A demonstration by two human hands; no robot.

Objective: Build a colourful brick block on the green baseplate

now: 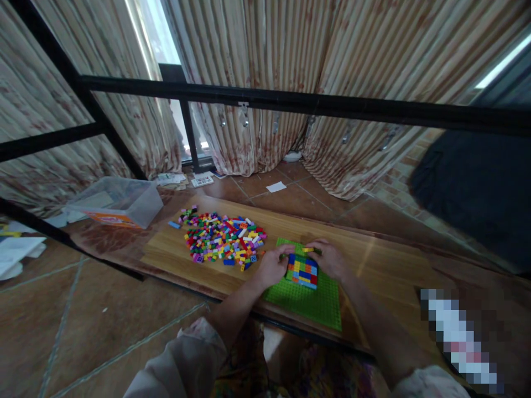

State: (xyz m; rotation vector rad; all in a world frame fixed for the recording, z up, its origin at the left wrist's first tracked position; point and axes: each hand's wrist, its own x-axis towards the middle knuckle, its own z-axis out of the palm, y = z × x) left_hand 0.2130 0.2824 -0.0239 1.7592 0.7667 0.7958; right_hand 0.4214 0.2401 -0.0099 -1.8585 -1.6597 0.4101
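Note:
A green baseplate (pixel 315 309) lies on the wooden board, with a patch of multicoloured toy bricks (pixel 302 272) built up on it. My right hand (pixel 331 260) is at the patch's far right corner, its fingers closed on a small yellow brick (pixel 308 250). On the other side, my left hand (pixel 270 269) rests by the patch's left edge with fingers bent together. Whatever those left fingertips pinch is too small and partly hidden to name.
A wide heap of loose bricks (pixel 224 237) spreads left of the baseplate on the wooden board (pixel 381 282). Farther left stands a clear plastic bin (pixel 145 202) with an orange label. A black metal bar (pixel 290 100) crosses in front of striped curtains (pixel 265 50). A blurred-out patch (pixel 460 337) lies at right.

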